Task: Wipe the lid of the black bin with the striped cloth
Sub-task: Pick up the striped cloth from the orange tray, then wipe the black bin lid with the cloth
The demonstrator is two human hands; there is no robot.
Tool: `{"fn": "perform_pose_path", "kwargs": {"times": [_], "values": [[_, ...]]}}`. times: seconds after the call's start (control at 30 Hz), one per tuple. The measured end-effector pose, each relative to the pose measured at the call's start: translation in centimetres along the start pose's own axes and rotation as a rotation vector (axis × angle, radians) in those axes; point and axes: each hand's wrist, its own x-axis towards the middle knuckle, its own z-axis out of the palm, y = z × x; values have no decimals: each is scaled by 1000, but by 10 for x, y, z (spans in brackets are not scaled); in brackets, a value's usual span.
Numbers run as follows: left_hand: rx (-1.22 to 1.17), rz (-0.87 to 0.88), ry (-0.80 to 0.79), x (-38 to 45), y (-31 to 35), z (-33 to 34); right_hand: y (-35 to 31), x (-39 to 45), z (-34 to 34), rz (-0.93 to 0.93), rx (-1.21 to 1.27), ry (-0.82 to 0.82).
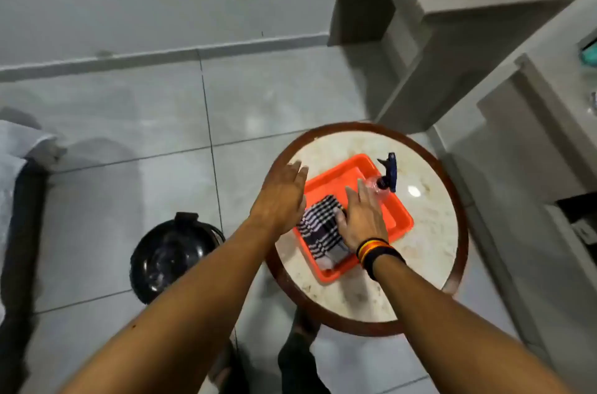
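Note:
A folded black-and-white striped cloth (318,232) lies in an orange tray (399,225) on a small round table. My right hand (363,217) rests flat on the cloth's right side, fingers spread, thumb touching the fabric. Above the tray's left edge hovers my left hand (284,196), open and flat, holding nothing. The black bin (168,256) with its shiny round lid stands on the floor to the left of the table, below my left forearm.
A clear spray bottle (386,180) with a dark blue trigger stands at the tray's far corner. The round marble-topped table (429,242) has a brown rim. Grey cabinets rise at the right, a wall skirting runs across the back, and a dark object lies at the far left.

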Motion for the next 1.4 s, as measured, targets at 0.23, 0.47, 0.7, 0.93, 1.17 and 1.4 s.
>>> {"fn": "perform_pose_path", "kwargs": {"times": [0.23, 0.47, 0.7, 0.93, 1.17, 1.4], "values": [[-82, -140, -179, 38, 16, 108, 59, 11, 96, 254, 87, -159], [17, -199, -68, 61, 14, 166, 66, 31, 126, 271, -55, 4], [-303, -193, 31, 49, 5, 148, 68, 39, 117, 254, 163, 77], [-670, -145, 334, -6, -31, 101, 30, 10, 79, 177, 747, 271], [-1007, -429, 568, -77, -95, 48, -80, 1, 76, -38, 988, 340], [-1184, -761, 389, -168, -187, 85, -185, 6, 158, -101, 821, 188]]}}
